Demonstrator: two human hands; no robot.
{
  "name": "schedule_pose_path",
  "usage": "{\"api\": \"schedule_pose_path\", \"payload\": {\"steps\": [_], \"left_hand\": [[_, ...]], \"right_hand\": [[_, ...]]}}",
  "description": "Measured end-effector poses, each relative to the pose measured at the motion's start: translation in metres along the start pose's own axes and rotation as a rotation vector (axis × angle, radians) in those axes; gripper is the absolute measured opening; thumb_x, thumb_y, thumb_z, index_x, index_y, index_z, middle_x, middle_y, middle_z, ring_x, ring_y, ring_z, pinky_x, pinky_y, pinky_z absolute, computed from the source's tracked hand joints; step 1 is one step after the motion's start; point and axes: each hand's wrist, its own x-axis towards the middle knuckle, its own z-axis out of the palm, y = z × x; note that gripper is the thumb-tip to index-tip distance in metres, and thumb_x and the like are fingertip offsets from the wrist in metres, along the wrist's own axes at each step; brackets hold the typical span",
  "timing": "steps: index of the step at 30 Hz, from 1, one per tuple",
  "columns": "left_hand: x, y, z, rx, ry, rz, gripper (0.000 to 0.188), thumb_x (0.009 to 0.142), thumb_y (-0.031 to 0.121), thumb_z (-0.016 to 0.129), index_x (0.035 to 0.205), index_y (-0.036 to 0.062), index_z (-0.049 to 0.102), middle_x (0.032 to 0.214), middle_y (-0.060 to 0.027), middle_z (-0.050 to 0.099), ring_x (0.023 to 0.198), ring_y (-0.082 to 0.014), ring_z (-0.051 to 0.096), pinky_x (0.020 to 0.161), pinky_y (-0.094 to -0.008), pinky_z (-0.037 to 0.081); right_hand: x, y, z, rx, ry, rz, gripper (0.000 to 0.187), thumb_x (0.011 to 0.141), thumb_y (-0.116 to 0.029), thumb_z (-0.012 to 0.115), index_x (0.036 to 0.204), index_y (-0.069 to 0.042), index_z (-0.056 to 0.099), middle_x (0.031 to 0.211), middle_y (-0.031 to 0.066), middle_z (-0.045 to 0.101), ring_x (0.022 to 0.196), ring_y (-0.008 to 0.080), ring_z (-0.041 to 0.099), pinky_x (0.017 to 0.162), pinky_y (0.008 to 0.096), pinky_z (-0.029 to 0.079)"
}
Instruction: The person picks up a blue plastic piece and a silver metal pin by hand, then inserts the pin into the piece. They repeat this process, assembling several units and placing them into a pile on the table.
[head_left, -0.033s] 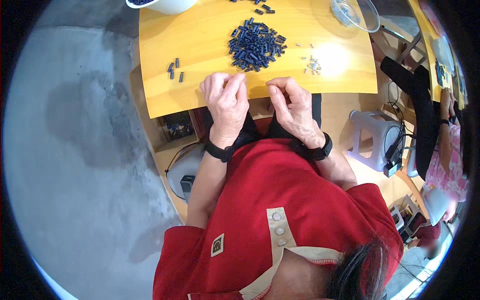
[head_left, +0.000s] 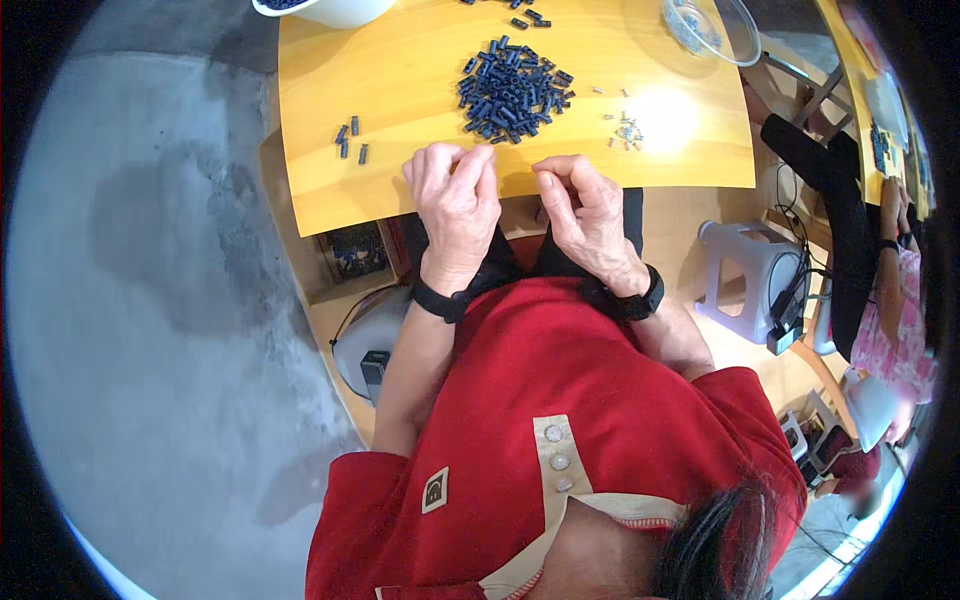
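My left hand (head_left: 455, 195) is at the table's near edge, its fingers bent and drawn together in a pinch. Whatever it holds is hidden behind the fingers. Facing it across a narrow gap, my right hand (head_left: 585, 215) pinches thumb against forefinger, and I cannot make out anything between them. Just beyond both hands lies a heap of small black cylindrical plastic parts (head_left: 512, 90). Off to the left is a small group of similar black parts (head_left: 350, 138). A scatter of tiny metal pieces (head_left: 627, 132) lies right of the heap.
The yellow wooden table (head_left: 390, 80) carries a white bowl (head_left: 345, 10) of dark parts at the far left and a clear plastic tub (head_left: 735, 30) at the far right. A white plastic stool (head_left: 745, 270) and cables stand to the right. Another person's arm (head_left: 890, 215) shows at the right edge.
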Motion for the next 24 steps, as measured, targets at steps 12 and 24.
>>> {"api": "schedule_pose_path", "payload": {"steps": [12,24], "left_hand": [[0.009,0.009,0.023,0.090,-0.017,0.081,0.019,0.071,0.016,0.081,0.085,0.0106,0.069,0.072,-0.0024,0.053,0.074,-0.0229,0.053,0.071,-0.0381,0.036],[0.007,0.008,0.028,0.143,-0.051,0.069,0.014,0.076,0.016,0.075,0.082,0.0100,0.065,0.076,-0.0043,0.052,0.077,-0.0250,0.051,0.072,-0.0414,0.034]], "right_hand": [[0.001,0.007,0.002,-0.013,0.022,-0.089,0.006,0.088,-0.005,0.066,0.094,-0.004,0.064,0.076,0.0106,0.066,0.063,0.0214,0.064,0.057,0.0310,0.051],[0.003,0.005,-0.001,-0.052,0.028,-0.128,0.006,0.088,-0.006,0.065,0.093,-0.003,0.064,0.076,0.0113,0.066,0.062,0.0214,0.064,0.056,0.0312,0.051]]}}
